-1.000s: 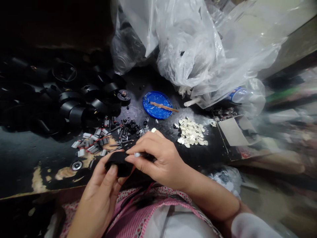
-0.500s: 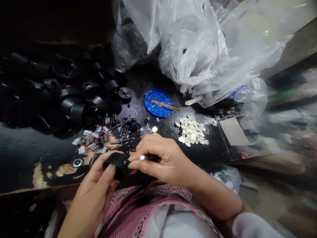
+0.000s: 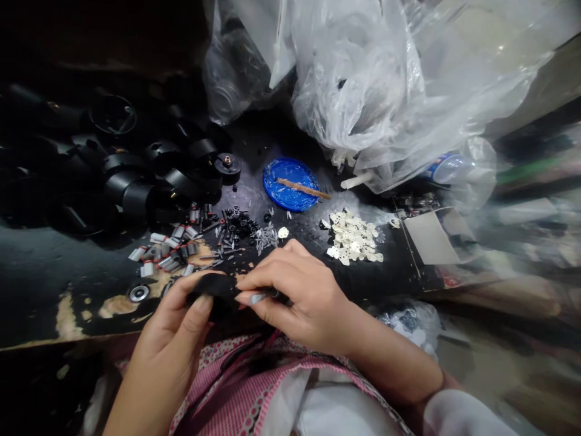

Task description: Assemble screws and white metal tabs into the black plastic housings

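A black part (image 3: pixel 216 290) in your hands, at the bench's (image 3: pixel 40 266) near edge.
Your left hand (image 3: pixel 184 330) grips its wall, the inside indistinct; your right hand (image 3: pixel 302 300) is closed on a slim tool (image 3: pixel 256 298), mostly covered by fingers, its tip's contact unclear. The bench's black surface is worn to pale patches; clear plastic bags (image 3: pixel 358 91) crowd the back, the far left lies in shadow, and the room at right blurs.
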Demonstrator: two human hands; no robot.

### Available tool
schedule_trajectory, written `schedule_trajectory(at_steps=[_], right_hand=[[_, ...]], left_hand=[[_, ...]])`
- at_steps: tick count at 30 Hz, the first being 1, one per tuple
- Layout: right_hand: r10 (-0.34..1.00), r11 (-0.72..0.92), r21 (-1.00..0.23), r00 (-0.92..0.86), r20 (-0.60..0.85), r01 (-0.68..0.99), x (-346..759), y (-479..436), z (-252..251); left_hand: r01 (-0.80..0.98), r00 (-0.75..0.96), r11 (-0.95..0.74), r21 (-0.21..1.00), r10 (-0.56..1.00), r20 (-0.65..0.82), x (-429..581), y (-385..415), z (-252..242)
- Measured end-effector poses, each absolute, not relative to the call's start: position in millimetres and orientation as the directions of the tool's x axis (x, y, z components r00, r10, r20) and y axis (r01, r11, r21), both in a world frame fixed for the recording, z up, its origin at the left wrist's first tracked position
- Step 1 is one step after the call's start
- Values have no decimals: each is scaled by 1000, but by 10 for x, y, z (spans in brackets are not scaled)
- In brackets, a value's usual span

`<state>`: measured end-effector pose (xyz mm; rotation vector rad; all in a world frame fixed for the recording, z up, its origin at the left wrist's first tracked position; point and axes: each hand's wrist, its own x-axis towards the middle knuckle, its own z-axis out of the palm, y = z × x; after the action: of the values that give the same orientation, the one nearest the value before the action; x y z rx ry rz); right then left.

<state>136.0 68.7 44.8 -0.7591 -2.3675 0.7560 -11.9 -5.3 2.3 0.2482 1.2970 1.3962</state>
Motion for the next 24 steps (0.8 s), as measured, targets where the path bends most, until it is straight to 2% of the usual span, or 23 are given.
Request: schedule_trajectory(at_steps=[2, 4, 5, 7, 9, 11, 12, 14, 16, 18, 24], right_hand=[[637, 684, -643, -711, 297, 344, 1366, 699, 465], [671, 605, -732, -696, 255, 314, 1363, 719, 492], [704, 513, -808, -680, 204, 289, 1358, 730, 505], [755, 229, -948, -655, 29, 222, 1347, 747, 517], [736, -37, -984, -662, -144, 173, 1338, 755, 512], [723, -114, -980, -662, -196, 165, 1332, 747, 496], [743, -67, -982, -649, -167, 176, 1329, 736, 486], [794, 134, -968, -608, -22, 210, 1324, 703, 469], [791, 372, -893, -590, 162, 254, 1318, 668, 456], [738, 541, -790, -613, 282, 289, 1314, 647, 453], [572, 778, -529, -732, 370, 341, 1336, 682, 512]], left_hand=[[-550, -320, 279, 787, 800, -507, -117, -59, 48], [-599, -241, 330, 730, 795, -557, -128, -62, 83], [-628, -187, 362, 689, 789, -585, -138, -63, 102], [-664, -89, 421, 618, 776, -624, -158, -62, 142], [-664, -34, 461, 589, 768, -639, -175, -60, 170], [-659, -11, 473, 585, 771, -637, -186, -59, 172], [-659, -17, 470, 587, 771, -636, -189, -59, 161], [-671, -52, 451, 588, 763, -645, -193, -58, 117], [-690, -89, 427, 584, 751, -654, -195, -58, 57], [-699, -109, 393, 597, 766, -633, -196, -60, 1], [-678, -146, 327, 658, 818, -556, -164, -76, -1]])
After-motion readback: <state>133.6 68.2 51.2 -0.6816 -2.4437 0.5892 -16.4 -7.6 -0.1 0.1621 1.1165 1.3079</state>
